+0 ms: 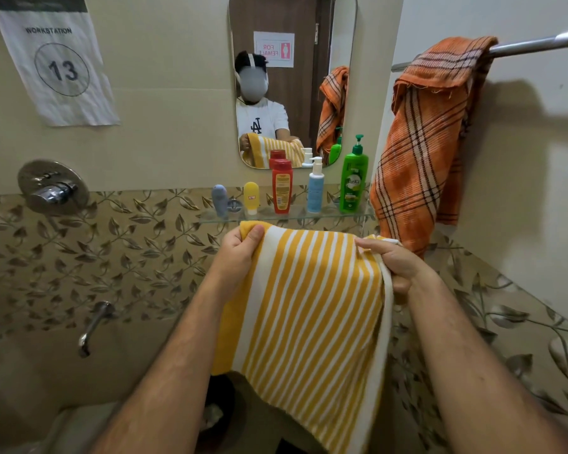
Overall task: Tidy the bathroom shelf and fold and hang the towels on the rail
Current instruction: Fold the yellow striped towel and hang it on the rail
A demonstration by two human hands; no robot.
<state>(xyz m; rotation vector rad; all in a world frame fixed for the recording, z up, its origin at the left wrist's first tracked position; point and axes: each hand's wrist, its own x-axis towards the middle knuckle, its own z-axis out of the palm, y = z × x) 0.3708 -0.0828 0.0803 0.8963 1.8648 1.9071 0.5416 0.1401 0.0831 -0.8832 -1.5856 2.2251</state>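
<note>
Right now, from the head camera, we hold the yellow striped towel (309, 306) stretched in front of us, just below the front edge of the glass shelf (210, 219). Our left hand (240, 247) pinches the towel's upper left corner, thumb on top, and our right hand (392, 262) is closed around the upper right edge, where the cloth bunches into a thick white seam. The towel hangs down between our forearms, seemingly doubled, its lower hem uneven. On the shelf the bottles already stand in a row by height: a grey tube (219, 199) near the left end, then a yellow tube (251, 197), a red bottle (281, 186), a white pump bottle (315, 186) and a green pump bottle (353, 178) at the right end. An orange plaid towel (430, 142) is slung loosely over the rail (538, 44), bunched and unfolded. We judge the risks to be these: lifting the yellow towel carelessly could sweep its top edge against the shelf and topple the bottles, and the bunched right grip could let a layer slip, skewing the fold.
</note>
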